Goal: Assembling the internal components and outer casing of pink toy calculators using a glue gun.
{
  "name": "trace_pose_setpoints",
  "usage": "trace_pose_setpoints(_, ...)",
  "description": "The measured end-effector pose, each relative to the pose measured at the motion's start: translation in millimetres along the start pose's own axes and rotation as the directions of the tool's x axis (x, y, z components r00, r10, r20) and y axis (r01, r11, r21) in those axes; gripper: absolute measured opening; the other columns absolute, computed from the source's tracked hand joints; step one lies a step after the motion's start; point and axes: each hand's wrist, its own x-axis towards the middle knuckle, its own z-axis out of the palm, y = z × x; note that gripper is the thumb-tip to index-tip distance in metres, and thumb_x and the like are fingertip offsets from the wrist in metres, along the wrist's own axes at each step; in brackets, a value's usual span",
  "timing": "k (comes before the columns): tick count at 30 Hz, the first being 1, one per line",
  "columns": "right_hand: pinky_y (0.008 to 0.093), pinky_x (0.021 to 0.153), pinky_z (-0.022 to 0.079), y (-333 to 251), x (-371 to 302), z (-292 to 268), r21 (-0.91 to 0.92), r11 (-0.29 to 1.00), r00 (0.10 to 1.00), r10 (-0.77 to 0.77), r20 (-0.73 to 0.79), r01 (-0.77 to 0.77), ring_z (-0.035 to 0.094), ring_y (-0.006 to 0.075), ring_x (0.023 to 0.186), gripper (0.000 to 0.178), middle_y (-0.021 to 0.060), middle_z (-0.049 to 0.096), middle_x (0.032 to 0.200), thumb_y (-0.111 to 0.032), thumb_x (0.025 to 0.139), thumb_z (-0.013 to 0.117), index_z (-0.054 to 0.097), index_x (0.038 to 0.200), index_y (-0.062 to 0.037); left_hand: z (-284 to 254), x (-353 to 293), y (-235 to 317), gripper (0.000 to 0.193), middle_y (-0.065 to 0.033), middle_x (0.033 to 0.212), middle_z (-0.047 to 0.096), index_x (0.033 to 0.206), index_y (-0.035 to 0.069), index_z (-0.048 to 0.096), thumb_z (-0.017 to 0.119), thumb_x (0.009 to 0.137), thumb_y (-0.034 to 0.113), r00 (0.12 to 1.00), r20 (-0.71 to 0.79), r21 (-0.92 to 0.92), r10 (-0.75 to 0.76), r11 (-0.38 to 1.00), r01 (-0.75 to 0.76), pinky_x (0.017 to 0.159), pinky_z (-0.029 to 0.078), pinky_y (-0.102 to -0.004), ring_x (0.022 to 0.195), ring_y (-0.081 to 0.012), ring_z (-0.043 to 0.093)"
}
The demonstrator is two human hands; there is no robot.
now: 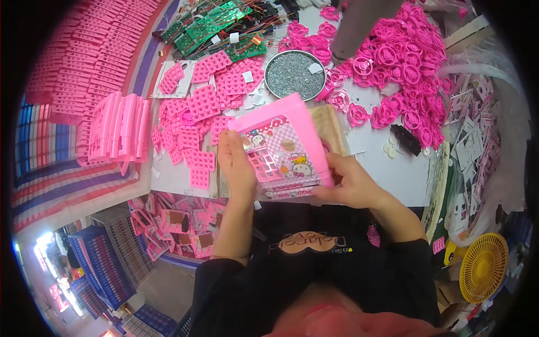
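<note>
Above the near edge of the table I hold a pink plastic casing [286, 151], tilted, with its printed front facing up. That front has cartoon figures, a checked pattern, round openings and a grid-like keypad window. My left hand [237, 163] grips its left side, the thumb lying along the edge. At the lower right corner, my right hand [351, 182] is closed round the casing, with some fingers hidden behind it. Beneath it shows part of a worn tan board [331, 121]. Pink keypad pieces [203, 104] lie loosely heaped beside my left hand.
A round tin of small metal screws [295, 76] stands beyond the casing. Pink ring parts [393, 62] are heaped at the far right, below a dark pole [359, 28]. Green circuit boards [213, 25] lie at the back; stacked pink casings [120, 126] stand left. A yellow fan [484, 267] is lower right.
</note>
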Motion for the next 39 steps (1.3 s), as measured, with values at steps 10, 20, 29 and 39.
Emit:
trace_pose_setpoints(10, 0.0324, 0.092, 0.054, 5.8, 5.6, 5.5, 0.319, 0.944, 0.990, -0.043, -0.135, 0.084, 0.065, 0.0157, 0.107, 0.051, 0.0122, 0.065, 0.123, -0.002, 0.092, 0.067, 0.048, 0.138, 0.0045, -0.3, -20.1, -1.4, 0.038, -0.0002, 0.084, 0.058, 0.094, 0.002, 0.058, 0.037, 0.111, 0.029, 0.988, -0.025, 0.095, -0.154, 0.983, 0.156, 0.067, 0.044, -0.0238, 0.075, -0.0055, 0.050)
trace_pose_setpoints(20, 0.0322, 0.097, 0.051, 23.8, -5.7, 6.0, 0.236, 0.961, 0.986, -0.117, -0.122, 0.143, 0.062, 0.0160, 0.113, 0.048, 0.0110, 0.063, 0.127, -0.002, 0.094, 0.066, 0.049, 0.138, 0.0045, 3.1, -8.6, 0.5, 0.036, -0.0026, 0.085, 0.063, 0.099, 0.000, 0.059, 0.037, 0.110, 0.026, 0.974, 0.221, 0.138, 0.045, 0.987, -0.077, 0.070, 0.047, -0.0252, 0.078, -0.0060, 0.055)
trace_pose_setpoints(29, 0.0262, 0.086, 0.051, -10.8, 10.8, -31.7, 0.047, 0.997, 0.997, -0.057, -0.053, 0.059, 0.060, 0.0073, 0.099, 0.036, 0.0044, 0.068, 0.112, -0.012, 0.098, 0.065, 0.060, 0.131, 0.0025, -15.8, 23.0, 33.9, 0.030, -0.0070, 0.115, 0.068, 0.126, -0.003, 0.059, 0.062, 0.099, 0.010, 0.884, 0.425, -0.265, 0.196, 0.960, -0.086, 0.093, 0.049, -0.0296, 0.106, -0.0131, 0.063)
trace_pose_setpoints(39, 0.0290, 0.075, 0.051, -63.3, 37.9, -48.0, -0.595, 0.665, 0.812, -0.583, -0.037, 0.451, 0.066, 0.0208, 0.080, 0.030, 0.0105, 0.067, 0.091, -0.013, 0.086, 0.075, 0.067, 0.111, 0.0011, -13.0, 29.4, 49.7, 0.021, -0.0090, 0.109, 0.068, 0.107, -0.001, 0.064, 0.072, 0.089, 0.006, 0.830, 0.436, 0.009, 0.349, 0.920, -0.392, 0.083, 0.050, -0.0328, 0.094, -0.0170, 0.063)
